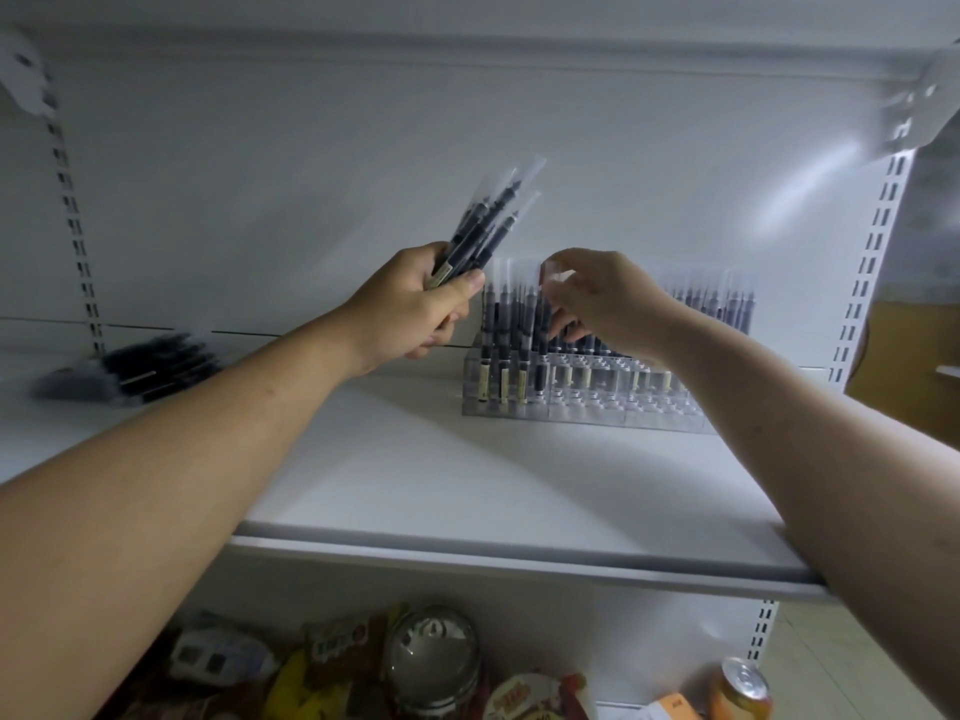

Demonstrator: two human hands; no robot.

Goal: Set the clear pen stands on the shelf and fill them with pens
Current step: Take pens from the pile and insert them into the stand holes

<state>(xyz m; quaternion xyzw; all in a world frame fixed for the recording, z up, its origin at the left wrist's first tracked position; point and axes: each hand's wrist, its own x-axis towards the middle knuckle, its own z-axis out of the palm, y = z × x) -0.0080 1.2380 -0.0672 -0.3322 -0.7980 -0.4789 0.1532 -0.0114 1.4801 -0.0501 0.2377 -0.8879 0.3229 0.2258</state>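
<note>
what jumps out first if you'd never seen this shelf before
The two bare arms reaching in from below: the left hand grips a fanned bundle of wrapped pens held up at the centre, while the right hand pinches a pen down among those in the clear pen stand at the back right of the white shelf. A blurred pile of loose pens lies at the far left.

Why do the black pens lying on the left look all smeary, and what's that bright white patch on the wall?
In the head view, the loose pile of pens sits near the wide lens's edge and is smeared by blur; the bright patch is glare on the glossy back panel; the shelf is dim overall.
</note>
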